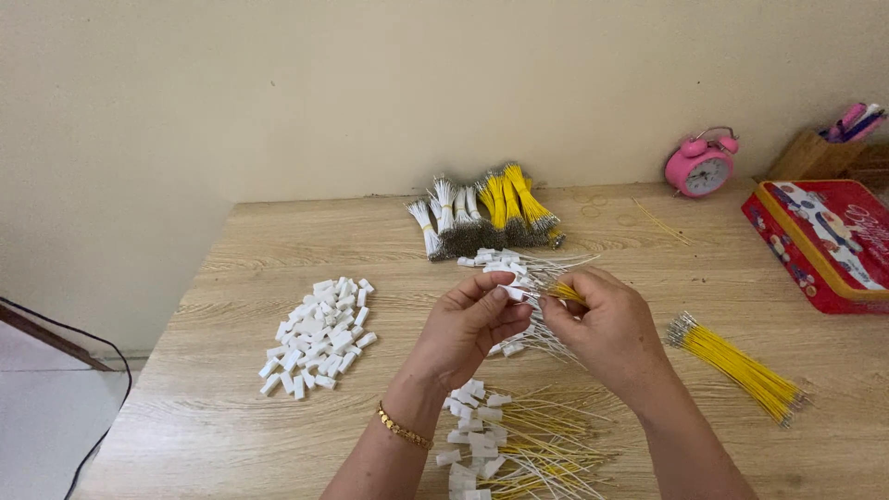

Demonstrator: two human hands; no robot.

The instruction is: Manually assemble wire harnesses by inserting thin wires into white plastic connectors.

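My left hand pinches a small white plastic connector between thumb and fingers. My right hand holds a short yellow wire with its tip at that connector. Both hands hover over the middle of the wooden table. Below them lies a heap of finished connectors with yellow and white wires. Behind the hands lies another spread of wired connectors.
A pile of loose white connectors lies at the left. Bundles of white and yellow wires rest by the wall. A loose yellow wire bundle lies at the right. A red tin box, a pink alarm clock and a wooden pen holder stand far right.
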